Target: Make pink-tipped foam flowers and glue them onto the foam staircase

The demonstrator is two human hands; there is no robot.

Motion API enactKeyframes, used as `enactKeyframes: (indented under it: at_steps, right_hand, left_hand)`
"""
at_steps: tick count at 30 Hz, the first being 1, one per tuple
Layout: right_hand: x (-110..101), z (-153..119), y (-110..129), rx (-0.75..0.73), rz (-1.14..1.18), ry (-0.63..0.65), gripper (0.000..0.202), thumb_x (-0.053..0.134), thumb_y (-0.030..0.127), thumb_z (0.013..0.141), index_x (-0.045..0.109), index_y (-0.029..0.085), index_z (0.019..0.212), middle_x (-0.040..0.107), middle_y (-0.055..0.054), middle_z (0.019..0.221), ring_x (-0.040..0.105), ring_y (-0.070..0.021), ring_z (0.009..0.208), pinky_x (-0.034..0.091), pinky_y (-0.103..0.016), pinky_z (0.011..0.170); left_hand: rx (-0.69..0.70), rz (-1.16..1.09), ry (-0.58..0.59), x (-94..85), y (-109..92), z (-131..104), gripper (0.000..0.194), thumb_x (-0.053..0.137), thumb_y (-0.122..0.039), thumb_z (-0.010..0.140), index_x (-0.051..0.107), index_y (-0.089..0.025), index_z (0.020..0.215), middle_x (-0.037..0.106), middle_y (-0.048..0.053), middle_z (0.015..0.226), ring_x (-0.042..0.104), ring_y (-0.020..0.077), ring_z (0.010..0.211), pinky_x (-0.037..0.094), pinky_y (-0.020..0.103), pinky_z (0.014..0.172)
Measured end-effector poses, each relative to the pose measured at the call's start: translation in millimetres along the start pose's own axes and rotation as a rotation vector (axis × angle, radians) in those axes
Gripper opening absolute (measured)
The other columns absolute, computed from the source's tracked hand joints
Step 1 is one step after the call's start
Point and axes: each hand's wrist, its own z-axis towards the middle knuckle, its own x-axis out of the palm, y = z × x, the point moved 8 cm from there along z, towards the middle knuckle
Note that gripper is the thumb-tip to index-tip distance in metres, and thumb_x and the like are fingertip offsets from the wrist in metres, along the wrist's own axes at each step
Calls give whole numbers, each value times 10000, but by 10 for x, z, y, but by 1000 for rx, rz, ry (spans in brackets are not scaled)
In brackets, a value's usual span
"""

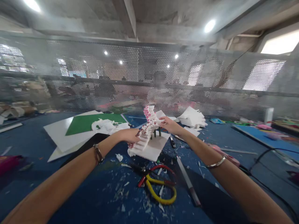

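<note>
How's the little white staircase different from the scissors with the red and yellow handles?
The staircase is mostly white with pink and dark red bits along its edge; the scissors have one red handle and one yellow.
The staircase rises in steps, with green posts beneath it; the scissors lie flat on the blue table.
The left hand and right hand are at the staircase; neither is on the scissors.
Both are in front of the person.

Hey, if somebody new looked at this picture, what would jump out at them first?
Probably the small white staircase trimmed with pink and dark red bits, mid-picture, with the left hand and right hand at either side. Next, the scissors-like tool with red and yellow handles, lying in front among white scraps. Then the bright green sheet, farther back on the left.
</note>
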Motion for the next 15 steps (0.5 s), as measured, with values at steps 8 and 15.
enactKeyframes:
  at_steps: [8, 15]
  right_hand:
    - [148, 125, -52, 30, 230, 11, 286, 474, 291, 836, 491, 152, 1085, 527, -67, 1083, 546, -171, 908, 464, -375, 755]
    - [271, 287, -137, 77, 345, 22, 294, 476, 293, 834, 487, 151, 1091, 525, -68, 1086, 546, -173, 909, 465, -377, 753]
  left_hand:
    - [97, -62, -78, 67, -142, -343, 505, 411, -255, 767, 337, -86, 1237, 613, 114, 978, 580, 191, 771, 417, 252, 655]
    - [106, -2, -167, 286, -111, -538, 513, 412, -302, 792, 327, -96, 1254, 486, 172, 1212, 487, 256, 1067, 393, 337, 859]
